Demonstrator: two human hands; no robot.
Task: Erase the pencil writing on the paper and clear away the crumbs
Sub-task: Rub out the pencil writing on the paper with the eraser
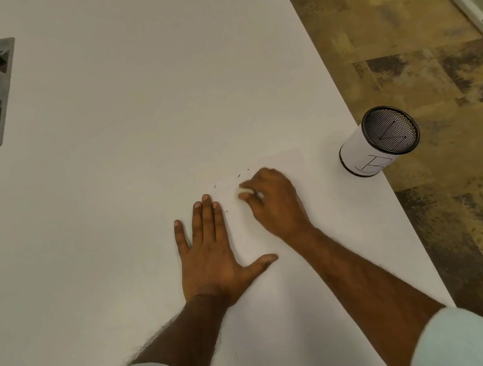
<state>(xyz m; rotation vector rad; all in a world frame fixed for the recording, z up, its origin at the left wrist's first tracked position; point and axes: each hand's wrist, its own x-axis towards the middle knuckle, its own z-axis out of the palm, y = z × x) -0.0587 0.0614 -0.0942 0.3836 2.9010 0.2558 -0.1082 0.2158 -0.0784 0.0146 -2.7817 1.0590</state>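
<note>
White table point(113, 199), patterned floor off its right edge; a mesh cup point(379, 146) stands near that edge. Paper point(289, 161) lies just left of the cup. Left hand point(210, 257) flat on the sheet, fingers point(208, 218) straight, thumb spread, holding nothing. Right hand point(277, 205) knuckles-up, curled, pinching the pale eraser point(243, 193) against the paper. Dark crumbs point(226, 211) lie scattered around it. I can read no writing. My judgement: short, light strokes away from the anchoring palm, so the sheet doesn't buckle.
</note>
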